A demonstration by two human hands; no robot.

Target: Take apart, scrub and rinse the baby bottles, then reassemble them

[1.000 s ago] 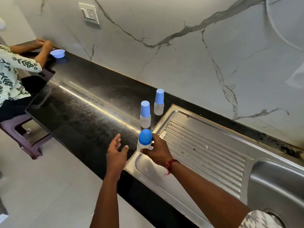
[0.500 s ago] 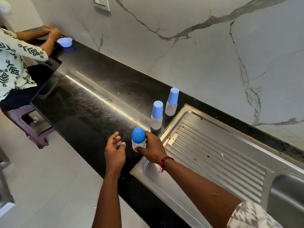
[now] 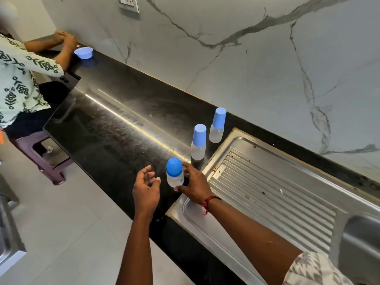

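The bottle (image 3: 174, 175), with a round blue cap, is upright just beside the near left corner of the sink (image 3: 267, 192). The right hand (image 3: 194, 187) holds it, thumb and fingers curled around its clear body. Whether it stands on the table (image 3: 115, 128) I cannot tell. The left hand (image 3: 146, 190) is just beside it, on the side away from the sink, fingers loosely bent, holding nothing. A second bottle (image 3: 198, 141) and a third bottle (image 3: 217, 125) stand by the sink's left edge. A bowl (image 3: 83, 52) is far from the sink.

Right hand (image 3: 195, 187) pinches a bottle (image 3: 175, 177) — left hand (image 3: 146, 189) hovers, fingers loosely curled.
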